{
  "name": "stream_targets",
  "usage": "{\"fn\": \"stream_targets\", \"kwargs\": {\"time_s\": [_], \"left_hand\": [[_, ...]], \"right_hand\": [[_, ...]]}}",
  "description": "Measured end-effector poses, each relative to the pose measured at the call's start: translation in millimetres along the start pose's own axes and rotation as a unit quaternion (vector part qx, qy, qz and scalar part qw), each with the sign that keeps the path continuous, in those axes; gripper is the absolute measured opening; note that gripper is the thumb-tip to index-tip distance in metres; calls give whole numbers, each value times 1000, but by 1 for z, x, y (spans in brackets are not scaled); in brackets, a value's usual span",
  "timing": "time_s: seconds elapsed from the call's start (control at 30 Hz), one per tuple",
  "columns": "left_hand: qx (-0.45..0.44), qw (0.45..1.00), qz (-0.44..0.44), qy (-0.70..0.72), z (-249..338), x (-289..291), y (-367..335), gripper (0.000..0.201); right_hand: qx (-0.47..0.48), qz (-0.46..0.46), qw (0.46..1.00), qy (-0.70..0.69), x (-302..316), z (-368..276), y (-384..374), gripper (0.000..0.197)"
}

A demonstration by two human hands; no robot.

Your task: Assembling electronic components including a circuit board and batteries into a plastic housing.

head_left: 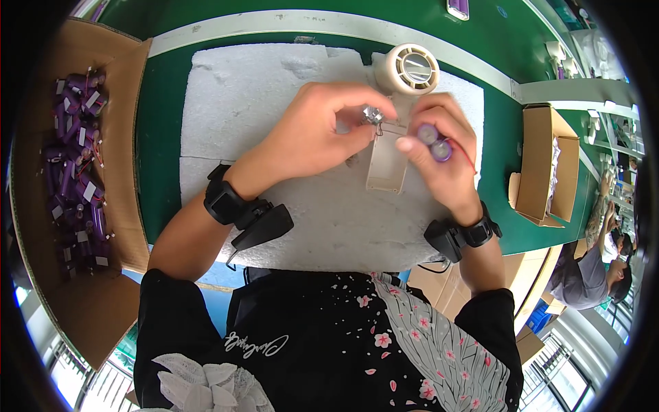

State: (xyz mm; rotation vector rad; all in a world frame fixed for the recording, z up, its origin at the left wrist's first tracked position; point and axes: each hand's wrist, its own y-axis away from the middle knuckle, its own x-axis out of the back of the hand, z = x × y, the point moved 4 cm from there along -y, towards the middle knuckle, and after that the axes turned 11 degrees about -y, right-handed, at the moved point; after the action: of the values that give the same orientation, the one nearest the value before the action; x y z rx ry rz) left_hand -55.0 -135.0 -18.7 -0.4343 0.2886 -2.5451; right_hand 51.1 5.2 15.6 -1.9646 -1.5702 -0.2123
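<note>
On a white foam sheet [254, 93] lies a cream device with a round, slotted head [388, 77] and an open rectangular handle housing [386, 168], which points towards me. My left hand [305, 130] is closed, pinching a small silvery metal part [371, 115] between thumb and forefinger just above the upper end of the housing. My right hand [449, 161] wraps round a purple two-cell battery pack [434, 143], its round cell ends facing up. A thin red wire [469, 162] trails from the pack along that hand. Both hands partly cover the device's middle.
At the left stands a tall cardboard box [141, 103] holding several purple battery packs [79, 158]. A smaller open carton [535, 165] sits on the green table [504, 137] at the right. A metal rail [274, 27] crosses behind the foam. Another person [583, 281] is at far right.
</note>
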Motion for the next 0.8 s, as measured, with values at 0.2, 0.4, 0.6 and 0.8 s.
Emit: {"fn": "stream_targets", "kwargs": {"time_s": [0.2,0.4,0.6,0.8], "left_hand": [[133,986,-59,85,-4,2,1,25],[149,980,-58,116,-4,3,1,22],[141,983,-73,97,-7,-1,3,20],[60,991,-81,88,-1,-4,3,21]], "right_hand": [[-152,134,962,-184,7,12,8,33],[-206,143,943,-217,2,10,6,33],[-122,-8,991,-60,-1,-4,10,33],[2,-93,991,96,-15,-19,0,24]]}}
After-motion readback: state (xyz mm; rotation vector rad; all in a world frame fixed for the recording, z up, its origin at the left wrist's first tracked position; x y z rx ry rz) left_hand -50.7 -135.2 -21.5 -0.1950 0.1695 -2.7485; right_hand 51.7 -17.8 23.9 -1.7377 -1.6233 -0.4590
